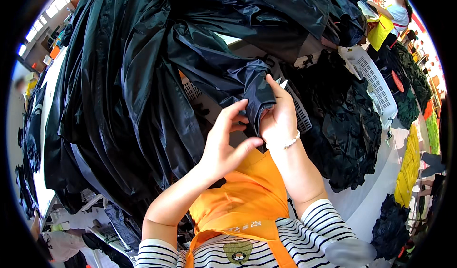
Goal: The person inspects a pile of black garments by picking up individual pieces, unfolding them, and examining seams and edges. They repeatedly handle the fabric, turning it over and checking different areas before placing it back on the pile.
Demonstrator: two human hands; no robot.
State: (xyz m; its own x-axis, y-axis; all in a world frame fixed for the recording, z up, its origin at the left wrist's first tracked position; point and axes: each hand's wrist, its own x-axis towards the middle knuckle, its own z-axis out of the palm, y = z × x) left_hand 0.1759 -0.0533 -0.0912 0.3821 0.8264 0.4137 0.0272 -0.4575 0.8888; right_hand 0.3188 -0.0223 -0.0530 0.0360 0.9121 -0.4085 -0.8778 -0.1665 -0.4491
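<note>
In front of my chest, my right hand (280,113) grips a bunched end of shiny dark fabric (257,84), thumb pointing up along it. A small pale pointed tip (283,84) shows beside that thumb; what it belongs to is hidden. My left hand (226,137) is just left of the gathered end, its thumb and fingers apart. Its upper fingertips reach the cloth's edge, but I see no grip. From the held end, the cloth runs up and left into a large heap of long, dark, glossy fabric (143,68).
On the right, more crumpled black fabric (342,125) lies beside a white plastic basket (376,87). A yellow cloth (408,168) hangs farther right, above a dark bundle (391,225). Another person (400,15) handles yellow material at the upper right. A white rack (109,234) stands lower left.
</note>
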